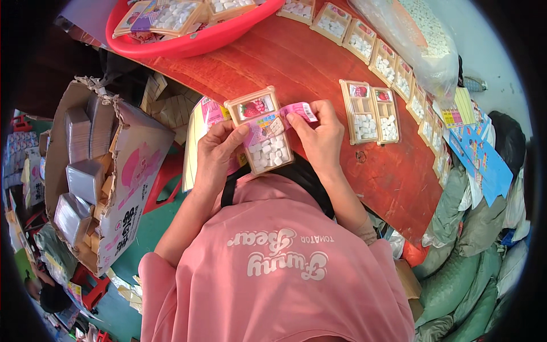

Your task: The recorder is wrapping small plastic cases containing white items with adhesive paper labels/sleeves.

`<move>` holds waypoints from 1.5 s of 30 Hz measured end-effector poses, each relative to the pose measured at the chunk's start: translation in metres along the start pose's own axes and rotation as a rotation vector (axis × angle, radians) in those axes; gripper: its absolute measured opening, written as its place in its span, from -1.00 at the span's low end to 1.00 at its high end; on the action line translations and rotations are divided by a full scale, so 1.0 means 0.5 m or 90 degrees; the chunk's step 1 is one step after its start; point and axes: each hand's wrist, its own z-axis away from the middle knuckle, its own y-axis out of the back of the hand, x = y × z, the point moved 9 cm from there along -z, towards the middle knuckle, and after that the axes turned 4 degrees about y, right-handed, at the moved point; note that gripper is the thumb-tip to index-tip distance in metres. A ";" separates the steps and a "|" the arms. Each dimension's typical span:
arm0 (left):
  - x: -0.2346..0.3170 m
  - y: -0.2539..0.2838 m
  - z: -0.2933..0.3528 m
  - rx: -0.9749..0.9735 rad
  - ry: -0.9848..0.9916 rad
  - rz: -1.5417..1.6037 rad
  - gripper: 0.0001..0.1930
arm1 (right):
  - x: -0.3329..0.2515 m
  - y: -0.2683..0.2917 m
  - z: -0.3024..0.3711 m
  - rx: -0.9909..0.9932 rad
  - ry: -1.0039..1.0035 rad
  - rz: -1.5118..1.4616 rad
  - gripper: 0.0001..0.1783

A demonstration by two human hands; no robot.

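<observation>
A beige plastic candy box is held in front of my chest, at the table's near edge. White pieces fill its lower part, and a strawberry card shows in its upper part. A pink and purple label strip lies across the box's middle, its free end sticking out on the right. My left hand is closed on the box's left side, thumb on top. My right hand is closed on the strip at the right side, thumb pressing it. Two similar boxes lie side by side to the right.
Along the far edge of the red wooden table runs a row of filled boxes. A red basin holds labelled boxes. Beyond the row is a clear bag of white pieces. On the left stands a carton of plastic trays.
</observation>
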 end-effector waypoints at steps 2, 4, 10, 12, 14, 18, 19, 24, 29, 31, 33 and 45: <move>0.003 -0.005 0.000 -0.056 0.002 0.058 -0.85 | 0.021 -0.003 -0.002 0.005 -0.087 -0.217 -0.74; 0.009 -0.026 0.004 -0.151 0.019 0.170 -0.85 | 0.027 -0.014 -0.003 -0.042 -0.191 -0.324 -0.75; -0.023 -0.027 -0.025 -0.180 0.059 0.298 -0.79 | 0.034 -0.085 0.022 -0.138 -0.405 -0.570 -0.86; -0.021 -0.036 -0.023 -0.189 0.068 0.310 -0.74 | 0.028 -0.094 0.024 -0.142 -0.426 -0.599 -0.86; -0.015 -0.051 -0.019 -0.208 0.083 0.348 -0.61 | 0.022 -0.111 0.029 -0.184 -0.467 -0.623 -0.87; -0.050 -0.063 -0.020 -0.296 0.152 0.469 -0.54 | 0.000 -0.148 0.039 -0.270 -0.481 -0.632 -0.83; -0.056 -0.072 -0.017 -0.330 0.178 0.555 -0.58 | -0.014 -0.157 0.041 -0.316 -0.468 -0.621 -0.81; -0.045 -0.078 -0.022 -0.325 0.183 0.653 -0.72 | -0.057 -0.157 0.007 -0.323 -0.336 -0.492 -0.74; -0.064 -0.065 -0.021 -0.284 0.230 0.730 -0.70 | -0.069 -0.165 0.002 -0.363 -0.335 -0.483 -0.71; -0.062 -0.067 -0.017 -0.280 0.252 0.723 -0.68 | -0.070 -0.169 0.001 -0.365 -0.339 -0.502 -0.70; -0.055 -0.073 -0.010 -0.275 0.272 0.716 -0.67 | -0.063 -0.175 -0.001 -0.370 -0.324 -0.460 -0.72; -0.002 -0.076 -0.017 -0.230 0.204 0.689 -0.66 | -0.111 -0.164 -0.025 -0.374 -0.230 -0.427 -0.78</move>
